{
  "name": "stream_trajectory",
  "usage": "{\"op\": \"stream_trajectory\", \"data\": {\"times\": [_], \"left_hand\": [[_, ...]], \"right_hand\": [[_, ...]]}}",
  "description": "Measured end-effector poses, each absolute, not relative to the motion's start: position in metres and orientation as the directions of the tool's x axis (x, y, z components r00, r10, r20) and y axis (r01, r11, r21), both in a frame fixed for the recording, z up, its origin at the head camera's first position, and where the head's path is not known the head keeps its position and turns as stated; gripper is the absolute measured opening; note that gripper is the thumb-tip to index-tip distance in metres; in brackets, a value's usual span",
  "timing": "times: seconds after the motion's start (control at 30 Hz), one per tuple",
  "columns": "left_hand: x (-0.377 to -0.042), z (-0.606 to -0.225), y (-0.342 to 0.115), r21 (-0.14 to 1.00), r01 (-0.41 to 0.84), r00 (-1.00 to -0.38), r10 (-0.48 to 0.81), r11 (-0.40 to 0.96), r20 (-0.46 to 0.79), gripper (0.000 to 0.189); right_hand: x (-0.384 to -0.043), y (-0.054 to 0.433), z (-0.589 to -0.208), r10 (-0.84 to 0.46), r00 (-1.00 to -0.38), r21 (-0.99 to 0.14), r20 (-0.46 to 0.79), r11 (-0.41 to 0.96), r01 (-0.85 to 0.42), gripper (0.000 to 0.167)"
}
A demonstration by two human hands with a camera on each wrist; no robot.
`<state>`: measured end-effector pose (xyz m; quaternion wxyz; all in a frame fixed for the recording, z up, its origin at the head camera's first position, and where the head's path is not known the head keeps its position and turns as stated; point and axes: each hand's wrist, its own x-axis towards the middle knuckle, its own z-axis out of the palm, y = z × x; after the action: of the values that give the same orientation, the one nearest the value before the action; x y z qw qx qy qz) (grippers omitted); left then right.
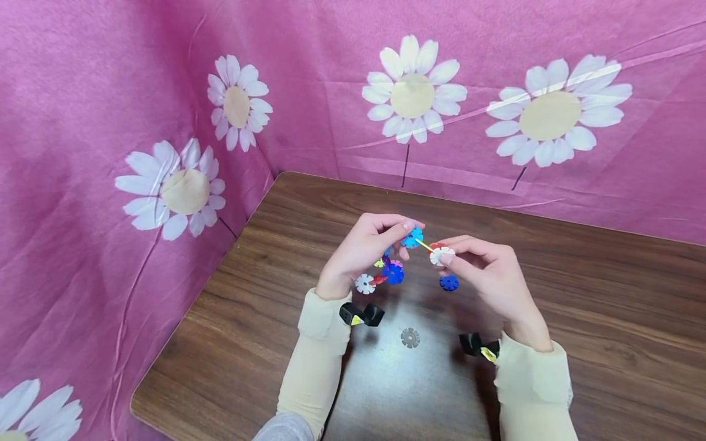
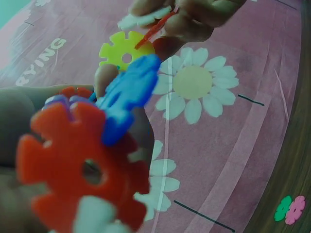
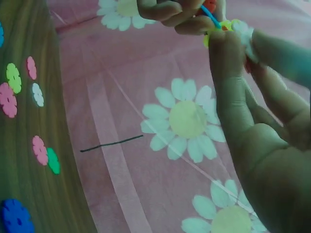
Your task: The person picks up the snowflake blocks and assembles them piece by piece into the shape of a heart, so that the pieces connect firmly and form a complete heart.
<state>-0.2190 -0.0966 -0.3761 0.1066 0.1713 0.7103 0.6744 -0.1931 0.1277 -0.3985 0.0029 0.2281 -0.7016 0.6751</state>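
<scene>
Above the table my left hand [image 1: 358, 248] pinches a light blue notched disc [image 1: 412, 237] between thumb and fingers. Below that hand are a dark blue disc [image 1: 393, 274], a red disc [image 1: 377, 280] and a white disc [image 1: 365, 283] in a cluster. A large red disc [image 2: 58, 170] looms close in the left wrist view. Facing it, my right hand [image 1: 491, 269] pinches another white disc [image 1: 441, 255], with a red disc [image 2: 155, 31] beside it. A yellow disc [image 2: 112, 51], edge-on in the head view, spans between the light blue disc and the right hand's pieces.
On the brown wooden table [image 1: 618, 306] lie a grey disc [image 1: 410, 338] and a dark blue disc [image 3: 17, 216]. Green [image 3: 53, 161], pink [image 3: 40, 150] and white [image 3: 38, 94] discs also lie there. Pink cloth with daisies [image 1: 309, 79] hangs behind the table and on its left.
</scene>
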Motion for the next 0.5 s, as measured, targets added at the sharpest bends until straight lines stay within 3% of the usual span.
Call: {"op": "stream_trajectory", "data": {"times": [0.33, 0.5], "left_hand": [[-0.220, -0.375, -0.098, 0.998, 0.061, -0.942, 0.332, 0.030, 0.048, 0.028], [-0.220, -0.373, -0.102, 0.998, 0.030, -0.947, 0.321, 0.050, 0.013, 0.030]], "right_hand": [[-0.195, 0.119, -0.398, 0.039, -0.958, -0.921, 0.284, -0.265, -0.284, 0.017], [-0.199, 0.116, -0.399, 0.161, -0.929, -0.765, 0.334, -0.530, -0.367, 0.015]]}}
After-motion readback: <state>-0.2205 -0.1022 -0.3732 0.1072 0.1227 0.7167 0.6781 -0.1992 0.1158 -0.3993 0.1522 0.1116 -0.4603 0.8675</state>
